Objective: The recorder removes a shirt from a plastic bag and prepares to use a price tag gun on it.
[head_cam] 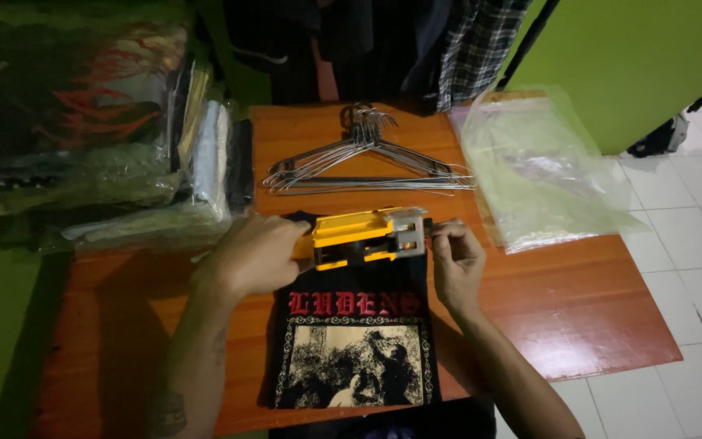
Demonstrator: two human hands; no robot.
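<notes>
Folded black shirt (355, 349) on table (578, 309), left hand (255, 254) gripping yellow tagging tool (367, 236), right hand (457, 258) pinching its tip

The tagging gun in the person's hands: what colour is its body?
Yellow tagging gun with a grey front, head view.

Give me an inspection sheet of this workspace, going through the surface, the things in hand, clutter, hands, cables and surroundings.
Surface: reddish wooden table, dim light.
Things in hand: yellow and grey hand tool held over the top edge of a folded black printed shirt.
Clutter: wire hangers; clear plastic bags; stack of bagged clothes at the left.
Hands: left hand grips the tool's yellow end; right hand pinches at its grey end.
Cables: nothing seen.
Surroundings: green wall, white tiled floor, hanging clothes behind.
</notes>
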